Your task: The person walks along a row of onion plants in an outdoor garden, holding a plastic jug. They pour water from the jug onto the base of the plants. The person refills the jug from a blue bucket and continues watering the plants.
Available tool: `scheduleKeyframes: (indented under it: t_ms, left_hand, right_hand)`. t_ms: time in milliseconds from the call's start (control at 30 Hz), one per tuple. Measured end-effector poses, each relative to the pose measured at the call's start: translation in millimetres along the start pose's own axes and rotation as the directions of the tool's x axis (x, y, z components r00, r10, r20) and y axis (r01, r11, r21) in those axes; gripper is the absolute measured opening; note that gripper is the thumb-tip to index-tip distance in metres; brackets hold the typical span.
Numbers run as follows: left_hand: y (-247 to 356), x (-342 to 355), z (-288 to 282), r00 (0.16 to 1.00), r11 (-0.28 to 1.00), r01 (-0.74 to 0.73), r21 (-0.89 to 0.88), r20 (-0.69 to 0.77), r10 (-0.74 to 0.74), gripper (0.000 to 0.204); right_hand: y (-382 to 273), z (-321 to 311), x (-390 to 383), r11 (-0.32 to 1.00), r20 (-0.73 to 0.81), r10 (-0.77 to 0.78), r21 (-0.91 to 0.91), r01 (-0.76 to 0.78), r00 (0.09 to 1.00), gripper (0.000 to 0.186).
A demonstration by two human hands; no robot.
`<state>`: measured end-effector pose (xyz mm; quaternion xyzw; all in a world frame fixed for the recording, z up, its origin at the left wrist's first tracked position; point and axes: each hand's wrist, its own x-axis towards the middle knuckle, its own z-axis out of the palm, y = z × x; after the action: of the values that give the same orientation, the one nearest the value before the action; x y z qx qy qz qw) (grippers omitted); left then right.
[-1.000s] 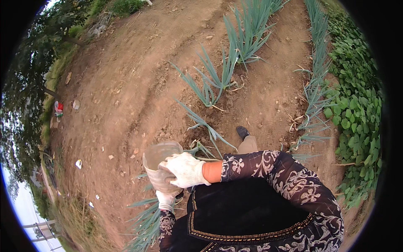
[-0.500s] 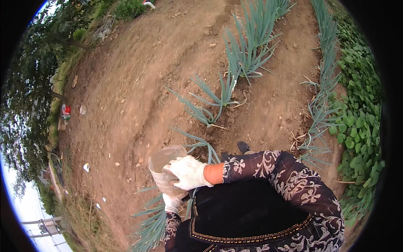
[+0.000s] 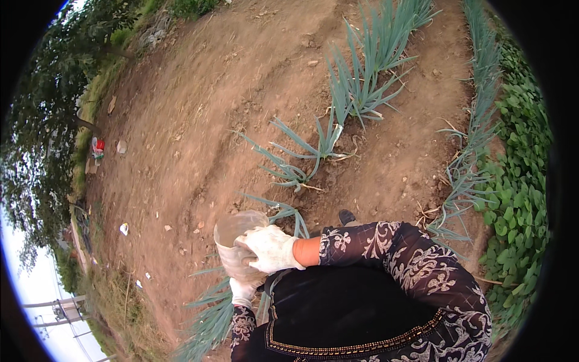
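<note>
A translucent, open-mouthed plastic container (image 3: pixel 232 241) is held tilted in front of my body, its wide mouth toward the upper left. My right hand (image 3: pixel 272 248), in a white knit glove, is closed on its side near the rim, fingers reaching over the edge. Below, my left hand (image 3: pixel 242 292), gloved the same way, grips the container's lower end; its fingers are partly hidden. What the container holds cannot be made out. Green onion plants (image 3: pixel 295 217) stand just beyond the container, and more leaves (image 3: pixel 208 323) spread beside my left forearm.
A row of green onions (image 3: pixel 362 84) runs away ahead, with a second row (image 3: pixel 476 127) to the right. Broad-leaved green plants (image 3: pixel 518 187) line the right side. Bare brown soil (image 3: pixel 181 139) stretches left, with litter (image 3: pixel 98 146) and trees (image 3: pixel 42 120) along its edge. A dark shoe (image 3: pixel 346 216) shows past my right sleeve.
The view has shifted slightly, so the onion rows sit a little lower and further right. Both hands keep their hold on the container, which stays at nearly the same tilt.
</note>
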<state>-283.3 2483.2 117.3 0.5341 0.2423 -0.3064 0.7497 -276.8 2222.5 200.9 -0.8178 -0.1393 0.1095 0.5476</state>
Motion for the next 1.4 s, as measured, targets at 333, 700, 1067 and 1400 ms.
scheduleKeyframes:
  t_ms: [333,700,1067,1400]
  left_hand:
    - [-13.3,-6.5,3.8,0.999,1.0,-0.01,0.009,-0.036,0.01,0.048]
    - [-14.6,-4.6,8.6,0.999,0.998,-0.013,0.068,-0.029,0.015,0.05]
    - [-11.4,8.1,32.4,0.999,0.976,-0.031,0.216,0.035,0.024,0.052]
    - [0.3,25.0,65.2,0.98,0.695,-0.181,0.696,0.183,0.071,0.054]
  right_hand:
    - [10.9,-4.2,-2.3,0.998,-0.039,-0.058,-0.034,0.057,0.998,0.041]
    - [18.8,-17.9,-6.5,0.999,-0.063,-0.047,-0.021,0.046,0.997,0.041]
    - [21.7,-29.3,-12.9,0.998,-0.1,-0.044,-0.053,0.039,0.994,0.039]
    - [33.2,-52.2,-17.4,0.998,-0.21,0.001,-0.062,-0.014,0.978,0.041]
